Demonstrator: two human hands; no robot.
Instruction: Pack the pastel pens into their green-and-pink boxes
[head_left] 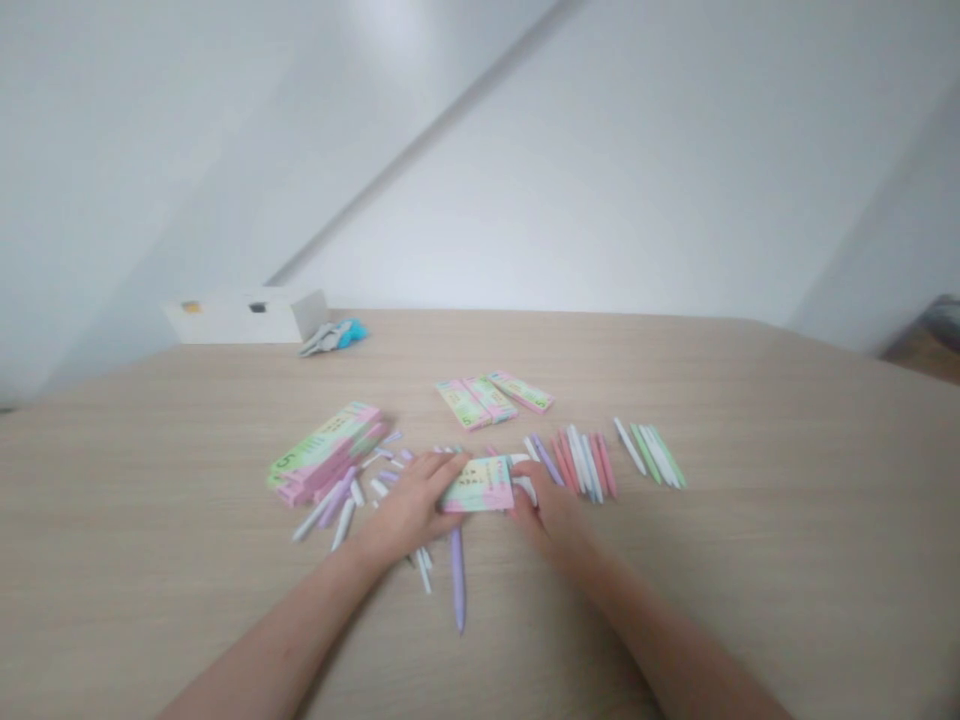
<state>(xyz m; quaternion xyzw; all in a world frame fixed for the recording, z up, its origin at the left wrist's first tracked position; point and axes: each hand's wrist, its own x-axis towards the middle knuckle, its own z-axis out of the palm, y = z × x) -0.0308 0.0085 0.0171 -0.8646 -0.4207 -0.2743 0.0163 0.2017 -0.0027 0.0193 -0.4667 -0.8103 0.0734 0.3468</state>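
We have the pastel box (480,485) between both hands, up off or just on the worktop (750,560); blur hides which. Left hand (412,503) is at its left end, fingers over the top and thumb along the near edge; that grip is closed on the box, probably to keep it steady and leave the other end free. Right hand (555,515) is at the box's right end, thumb and finger bent around a white piece (524,482), maybe a flap. We can't tell how far that grip is closed, or whether it has hold of the piece or the box edge.

Loose pens (342,505) lie scattered left of the box, some partly behind the left hand. A purple pen (458,590) points from the box's near edge toward us; contact with the box unclear. Right of the box, a mixed pen row (585,462) and a green-and-white pen group (658,457) lie side by side, likely set out by hand for easy picking. Box stack (324,455) left of the box; three flat boxes (487,398) beyond it, apparently parked clear of the hands.

Room: tight left of the box, pens and stack crowd the left hand. Open worktop right of the near side, past the right forearm. Far beyond left, a white case (236,318) and a grey-blue bundle (335,337) sit near the far edge, well apart from the box.
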